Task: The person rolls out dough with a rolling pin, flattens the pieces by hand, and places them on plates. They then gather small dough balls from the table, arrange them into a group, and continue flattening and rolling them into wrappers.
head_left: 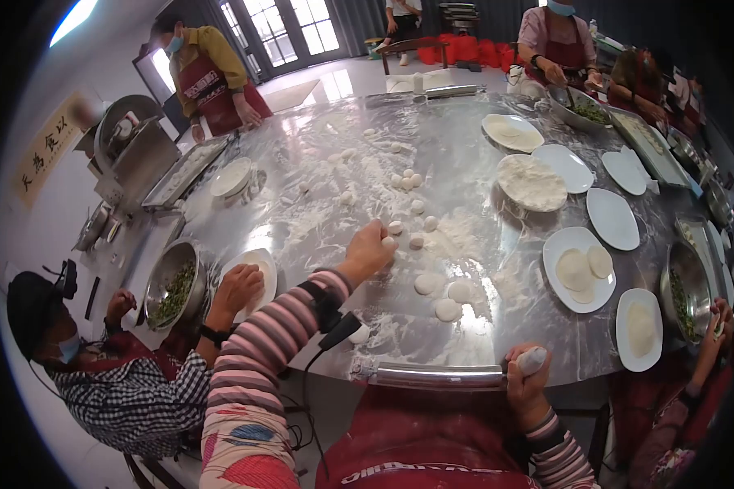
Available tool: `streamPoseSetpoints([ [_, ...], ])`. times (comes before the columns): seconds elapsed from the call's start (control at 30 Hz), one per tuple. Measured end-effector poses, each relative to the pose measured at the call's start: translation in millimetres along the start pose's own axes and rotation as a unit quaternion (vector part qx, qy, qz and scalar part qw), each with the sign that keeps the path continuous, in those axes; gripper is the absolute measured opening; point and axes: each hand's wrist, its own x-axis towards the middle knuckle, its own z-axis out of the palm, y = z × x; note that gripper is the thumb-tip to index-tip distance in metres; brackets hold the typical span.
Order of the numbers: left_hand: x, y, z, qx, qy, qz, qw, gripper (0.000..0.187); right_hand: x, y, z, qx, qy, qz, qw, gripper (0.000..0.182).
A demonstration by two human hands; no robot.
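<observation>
My left hand (369,253) reaches over the floured table, its fingers closed on a small pale dough ball (389,243). Just beyond it sit another dough ball (395,227) and one to its right (417,242). My right hand (528,383) is wrapped round the handle of a metal rolling pin (440,376), which lies along the near table edge. Between my hands are flattened dough pieces (448,310), and farther back is a cluster of dough balls (406,180).
At right, a plate (550,281) holds dough wrappers, and another plate (532,183) holds flour. Co-workers sit close on both sides, near bowls of green filling (171,297) (683,289). A person in a yellow shirt (212,73) stands at the far left. A black cable (308,383) hangs by my left arm.
</observation>
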Motion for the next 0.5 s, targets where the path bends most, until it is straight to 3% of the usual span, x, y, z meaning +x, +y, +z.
streamPoseSetpoints([
  [0.23, -78, -46, -50, 0.089, -0.038, 0.100, 0.990, 0.027, -2, 5, 0, 0.011, -0.005, -0.013, 1.000, 0.028],
  [0.3, -94, -44, -53, 0.072, -0.006, 0.101, 0.992, 0.028, 3, -3, -1, 0.008, -0.009, 0.000, 1.000, 0.028],
  [0.37, -108, -36, -62, 0.092, 0.132, 0.209, 0.965, 0.029, 3, -5, 1, 0.016, -0.008, 0.003, 1.000, 0.027],
  [0.4, -118, -26, -69, 0.090, 0.132, 0.209, 0.965, 0.029, 2, -5, 2, 0.027, 0.000, 0.012, 1.000, 0.027],
  [0.47, -137, -12, -82, 0.146, -0.104, 0.036, 0.983, 0.029, 1, -4, 1, 0.025, 0.003, 0.018, 1.000, 0.027],
  [0.5, -139, -17, -79, 0.147, -0.106, 0.036, 0.983, 0.029, 0, -2, 2, 0.025, 0.003, 0.022, 0.999, 0.027],
])
